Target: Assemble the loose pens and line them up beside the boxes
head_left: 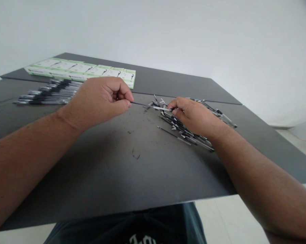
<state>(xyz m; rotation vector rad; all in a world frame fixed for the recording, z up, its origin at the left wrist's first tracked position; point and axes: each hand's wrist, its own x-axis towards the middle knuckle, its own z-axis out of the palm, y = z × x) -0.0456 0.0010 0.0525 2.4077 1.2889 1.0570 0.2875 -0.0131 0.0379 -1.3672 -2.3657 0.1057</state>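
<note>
A thin pen refill, dark along one part and pale toward the other end, stretches between my two hands above the table. The fingertips of my left hand pinch its dark end. At its pale end, the thumb and fingers of my right hand are closed, with a small dark bit showing at the fingertips. Under and around my right hand lies a loose pile of pen parts, black, clear and silver. One separate refill rests along the near side of that pile.
Behind my left hand, assembled-looking pens with black grips lie side by side. Several white and green boxes with pen pictures stand in a row farther back. The dark grey table has ink-like marks and a seam toward the rear.
</note>
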